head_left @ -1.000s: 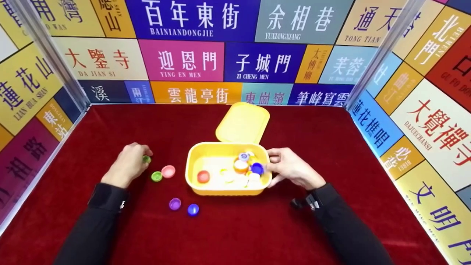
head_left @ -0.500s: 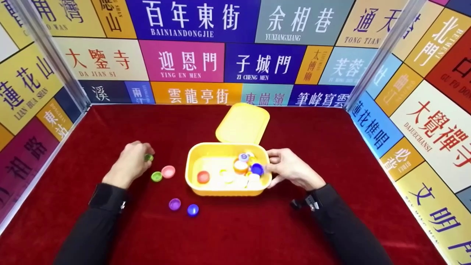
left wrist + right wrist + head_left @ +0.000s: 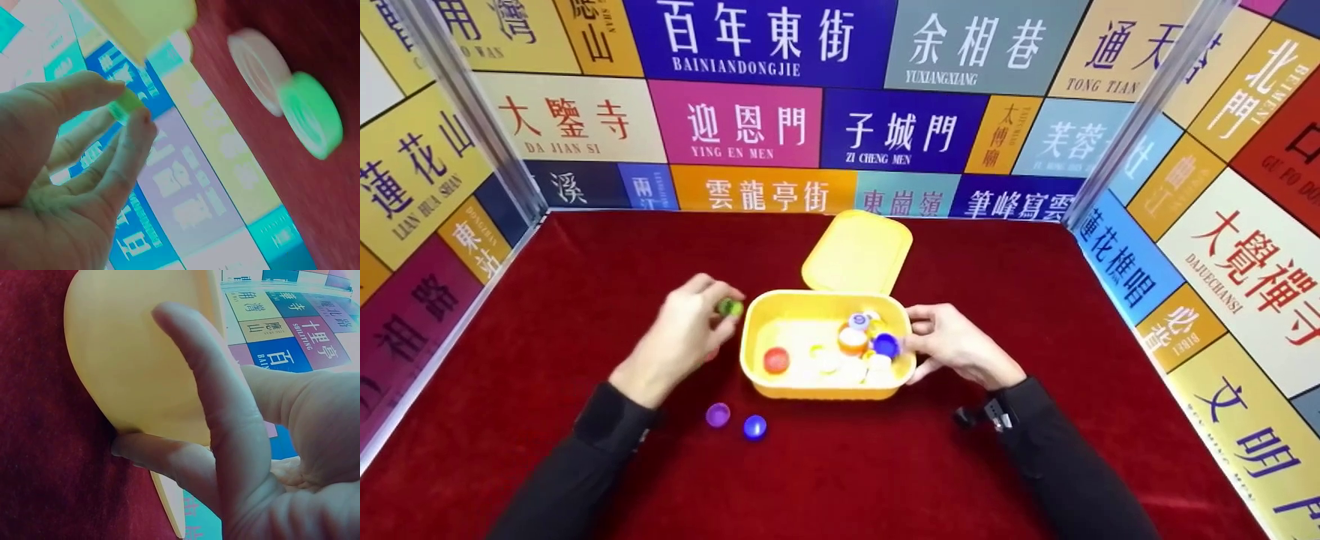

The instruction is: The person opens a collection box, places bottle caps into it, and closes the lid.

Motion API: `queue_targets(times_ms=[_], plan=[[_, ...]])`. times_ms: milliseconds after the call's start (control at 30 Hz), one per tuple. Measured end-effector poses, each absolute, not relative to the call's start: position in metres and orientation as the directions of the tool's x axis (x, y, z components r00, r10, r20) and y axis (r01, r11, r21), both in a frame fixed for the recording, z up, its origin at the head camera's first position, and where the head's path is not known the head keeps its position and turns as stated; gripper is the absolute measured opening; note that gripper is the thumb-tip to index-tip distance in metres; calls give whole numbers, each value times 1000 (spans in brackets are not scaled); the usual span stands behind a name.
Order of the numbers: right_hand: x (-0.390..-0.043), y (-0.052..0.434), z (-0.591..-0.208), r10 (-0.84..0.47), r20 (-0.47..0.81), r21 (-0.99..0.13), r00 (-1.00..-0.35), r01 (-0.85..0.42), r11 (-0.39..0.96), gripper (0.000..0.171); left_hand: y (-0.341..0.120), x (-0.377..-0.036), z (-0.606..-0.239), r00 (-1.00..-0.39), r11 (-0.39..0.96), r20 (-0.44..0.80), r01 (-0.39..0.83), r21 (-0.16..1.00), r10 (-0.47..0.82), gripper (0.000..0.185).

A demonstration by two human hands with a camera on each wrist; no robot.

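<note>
My left hand (image 3: 682,334) pinches a green bottle cap (image 3: 730,307) between thumb and fingertips, just left of the yellow box (image 3: 825,391). That same grip shows in the left wrist view, where a pink cap (image 3: 259,70) and another green cap (image 3: 312,115) lie touching on the cloth. Both are hidden behind my hand in the head view. At the box's right end, my right hand (image 3: 960,341) grips the wall (image 3: 140,354), its fingers spread along the outside. Inside the box are a red cap (image 3: 776,360) at the left and several mixed caps on the right, among them a blue one (image 3: 886,345).
A yellow lid (image 3: 859,251) lies behind the box, against its back rim. In front lie a purple cap (image 3: 718,415) and a blue cap (image 3: 754,427). Printed panels (image 3: 735,124) enclose the red cloth (image 3: 840,480) at the back and sides.
My left hand has lifted the green cap and carried it right, close to the box's left end. The right hand and the box stay where they were.
</note>
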State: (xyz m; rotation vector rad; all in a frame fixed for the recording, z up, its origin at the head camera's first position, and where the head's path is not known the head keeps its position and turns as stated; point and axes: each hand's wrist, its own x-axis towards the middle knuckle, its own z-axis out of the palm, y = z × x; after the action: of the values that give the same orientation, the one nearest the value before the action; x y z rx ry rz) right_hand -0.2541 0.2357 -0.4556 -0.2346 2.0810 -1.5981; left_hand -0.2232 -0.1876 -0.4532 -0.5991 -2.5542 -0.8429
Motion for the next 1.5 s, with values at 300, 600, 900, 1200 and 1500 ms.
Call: queue_targets(times_ms=[300, 600, 900, 1200, 1500], plan=[[-253, 236, -458, -424, -283, -941, -860, 163, 298, 51, -148, -202, -462, -726, 672, 502, 663, 330, 469, 27], [-254, 236, -457, -419, -286, -939, -862, 163, 303, 52, -145, -199, -461, -727, 697, 487, 657, 286, 485, 31], [-255, 236, -457, -421, -286, -940, -861, 166, 299, 54, -154, -201, -457, -735, 707, 481, 647, 285, 479, 30], [-255, 235, -457, -427, -287, -940, -857, 165, 300, 53, -165, -204, -452, -781, 741, 455, 592, 318, 428, 29], [-255, 236, -457, -430, -284, -940, -857, 161, 300, 51, -188, -218, -450, -841, 780, 416, 505, 369, 347, 29]])
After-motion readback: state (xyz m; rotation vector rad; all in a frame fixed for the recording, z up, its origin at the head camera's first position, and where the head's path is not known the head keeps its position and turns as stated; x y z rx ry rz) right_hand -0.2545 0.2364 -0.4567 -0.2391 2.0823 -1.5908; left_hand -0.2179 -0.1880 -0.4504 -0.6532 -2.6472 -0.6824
